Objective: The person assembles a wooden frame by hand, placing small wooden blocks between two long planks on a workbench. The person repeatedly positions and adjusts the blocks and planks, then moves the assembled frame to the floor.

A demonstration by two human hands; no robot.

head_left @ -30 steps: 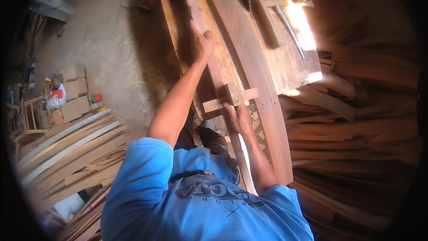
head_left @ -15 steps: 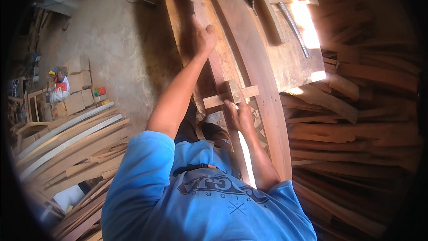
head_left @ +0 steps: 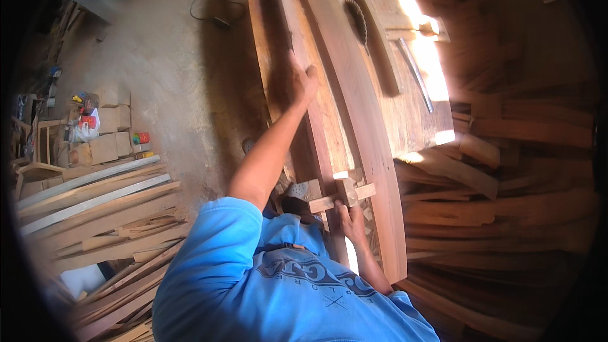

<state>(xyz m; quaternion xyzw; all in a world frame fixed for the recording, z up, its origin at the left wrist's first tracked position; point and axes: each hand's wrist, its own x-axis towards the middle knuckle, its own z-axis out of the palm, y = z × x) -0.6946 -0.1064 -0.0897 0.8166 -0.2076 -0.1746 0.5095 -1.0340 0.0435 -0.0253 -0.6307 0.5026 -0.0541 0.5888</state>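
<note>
My left hand (head_left: 303,79) reaches far forward and grips the edge of a narrow reddish plank (head_left: 320,133) that lies lengthwise on a workbench. My right hand (head_left: 351,221) holds the plank's near end, just below a small wooden cross-shaped block (head_left: 342,193) that sits across it. A wide, long brown board (head_left: 361,107) lies alongside on the right, touching the plank. My blue shirt fills the lower part of the view.
A circular saw blade (head_left: 360,16) stands up from the bench (head_left: 411,120) beyond the board. Stacked timber (head_left: 506,202) fills the right side. Long planks (head_left: 95,209) and small boxes (head_left: 104,136) lie on the concrete floor (head_left: 177,76) at left.
The view has tilted, so the plank and cross block sit lower in the picture. Both hands keep their hold on the plank, the left arm stretched further forward.
</note>
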